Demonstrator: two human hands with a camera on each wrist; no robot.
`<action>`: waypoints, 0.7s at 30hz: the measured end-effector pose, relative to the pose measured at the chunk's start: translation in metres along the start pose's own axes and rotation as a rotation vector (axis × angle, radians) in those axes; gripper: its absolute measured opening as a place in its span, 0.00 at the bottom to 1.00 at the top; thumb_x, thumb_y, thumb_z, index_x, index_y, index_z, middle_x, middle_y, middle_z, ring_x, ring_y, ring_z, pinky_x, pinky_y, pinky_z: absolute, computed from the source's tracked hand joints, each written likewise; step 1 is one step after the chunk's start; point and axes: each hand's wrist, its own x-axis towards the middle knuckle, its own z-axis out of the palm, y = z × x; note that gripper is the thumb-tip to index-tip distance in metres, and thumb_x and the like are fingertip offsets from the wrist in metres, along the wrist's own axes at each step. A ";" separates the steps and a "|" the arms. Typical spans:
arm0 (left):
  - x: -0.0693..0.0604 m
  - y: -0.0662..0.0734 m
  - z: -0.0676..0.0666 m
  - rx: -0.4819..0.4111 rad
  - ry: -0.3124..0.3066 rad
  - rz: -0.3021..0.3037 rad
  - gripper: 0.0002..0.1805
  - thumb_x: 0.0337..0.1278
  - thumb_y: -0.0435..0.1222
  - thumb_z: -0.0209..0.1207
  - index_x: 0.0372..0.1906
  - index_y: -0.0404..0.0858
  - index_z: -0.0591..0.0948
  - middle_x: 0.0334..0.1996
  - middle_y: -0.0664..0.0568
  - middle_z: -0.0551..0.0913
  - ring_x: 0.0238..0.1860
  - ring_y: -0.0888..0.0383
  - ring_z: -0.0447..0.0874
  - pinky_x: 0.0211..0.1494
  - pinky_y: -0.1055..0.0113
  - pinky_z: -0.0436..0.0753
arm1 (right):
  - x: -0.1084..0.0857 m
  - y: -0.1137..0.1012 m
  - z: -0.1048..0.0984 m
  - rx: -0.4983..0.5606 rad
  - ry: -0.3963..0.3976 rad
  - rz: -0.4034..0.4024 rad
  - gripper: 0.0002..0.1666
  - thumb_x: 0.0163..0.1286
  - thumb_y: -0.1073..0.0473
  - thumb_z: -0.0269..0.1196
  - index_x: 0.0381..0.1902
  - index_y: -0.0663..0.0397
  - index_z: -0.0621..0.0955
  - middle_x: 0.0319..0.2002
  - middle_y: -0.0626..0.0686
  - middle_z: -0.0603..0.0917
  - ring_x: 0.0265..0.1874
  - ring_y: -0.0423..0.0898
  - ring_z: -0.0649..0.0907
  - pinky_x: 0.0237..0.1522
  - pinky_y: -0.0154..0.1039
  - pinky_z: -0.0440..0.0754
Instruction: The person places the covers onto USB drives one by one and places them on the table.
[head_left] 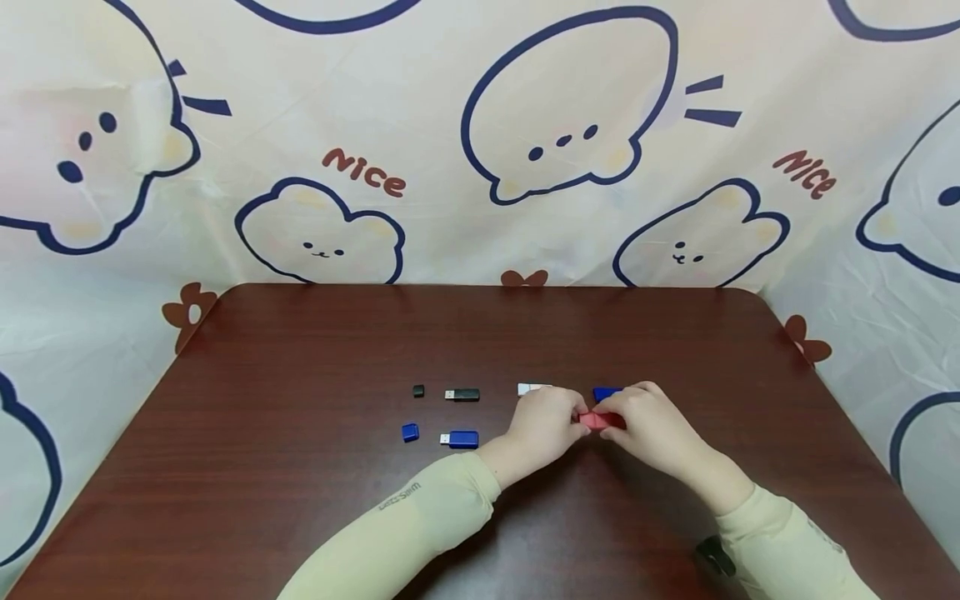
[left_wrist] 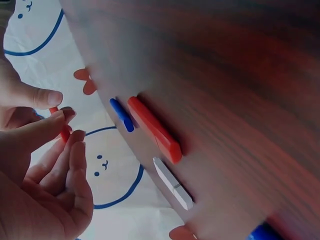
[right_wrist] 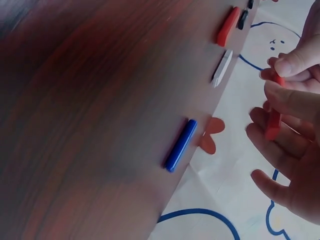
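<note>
Both hands meet over the table around a red USB stick [head_left: 595, 421]. My left hand [head_left: 546, 425] pinches one end between thumb and fingers. The other end is pinched by my right hand [head_left: 652, 421], its remaining fingers spread in the right wrist view. Fingers cover much of the stick, so whether its cap is on cannot be seen. Behind the hands lie a white USB stick [head_left: 531, 388] and a blue USB stick [head_left: 606, 392], both partly covered in the head view. A second red stick [left_wrist: 156, 131] lies on the table in the left wrist view.
To the left on the brown table [head_left: 300, 500] lie an uncapped black USB stick [head_left: 462, 395] with a small black cap [head_left: 418, 391], and an uncapped blue USB stick [head_left: 461, 439] with its blue cap [head_left: 410, 432]. A patterned cloth [head_left: 435, 242] hangs behind the table.
</note>
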 end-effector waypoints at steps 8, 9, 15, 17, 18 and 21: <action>0.012 0.009 0.012 0.203 -0.045 0.003 0.07 0.51 0.48 0.65 0.30 0.50 0.86 0.25 0.64 0.85 0.28 0.66 0.81 0.29 0.74 0.71 | -0.010 0.015 0.002 -0.056 -0.032 0.008 0.11 0.46 0.59 0.74 0.28 0.49 0.84 0.25 0.43 0.83 0.27 0.41 0.78 0.38 0.44 0.73; 0.013 0.010 0.013 0.216 -0.047 -0.001 0.07 0.51 0.48 0.65 0.30 0.51 0.86 0.25 0.64 0.85 0.28 0.65 0.80 0.29 0.73 0.71 | -0.011 0.017 0.002 -0.061 -0.032 0.008 0.11 0.46 0.59 0.74 0.29 0.49 0.84 0.26 0.43 0.84 0.27 0.42 0.78 0.37 0.44 0.73; 0.017 0.015 0.018 0.263 -0.056 -0.017 0.07 0.51 0.50 0.64 0.30 0.52 0.86 0.27 0.64 0.85 0.29 0.64 0.78 0.31 0.72 0.70 | -0.013 0.025 0.003 -0.077 -0.025 -0.012 0.12 0.45 0.64 0.73 0.31 0.50 0.85 0.27 0.45 0.85 0.28 0.44 0.79 0.36 0.45 0.75; 0.017 0.016 0.020 0.272 -0.055 -0.020 0.07 0.51 0.50 0.64 0.30 0.53 0.86 0.27 0.63 0.85 0.30 0.64 0.78 0.31 0.72 0.70 | -0.014 0.027 0.003 -0.084 -0.028 -0.015 0.12 0.45 0.64 0.74 0.30 0.49 0.85 0.26 0.45 0.84 0.27 0.44 0.79 0.34 0.45 0.76; 0.017 0.017 0.021 0.276 -0.054 -0.022 0.07 0.51 0.50 0.64 0.30 0.53 0.86 0.27 0.63 0.85 0.30 0.64 0.77 0.31 0.72 0.70 | -0.014 0.029 0.003 -0.089 -0.031 -0.016 0.12 0.44 0.63 0.74 0.30 0.49 0.85 0.26 0.46 0.84 0.26 0.44 0.79 0.34 0.45 0.76; 0.018 0.018 0.024 0.291 -0.056 -0.029 0.07 0.51 0.51 0.64 0.30 0.54 0.86 0.27 0.64 0.84 0.30 0.64 0.77 0.32 0.72 0.69 | -0.014 0.033 0.005 -0.096 -0.046 -0.016 0.12 0.44 0.62 0.74 0.29 0.49 0.85 0.26 0.45 0.84 0.25 0.43 0.79 0.32 0.43 0.76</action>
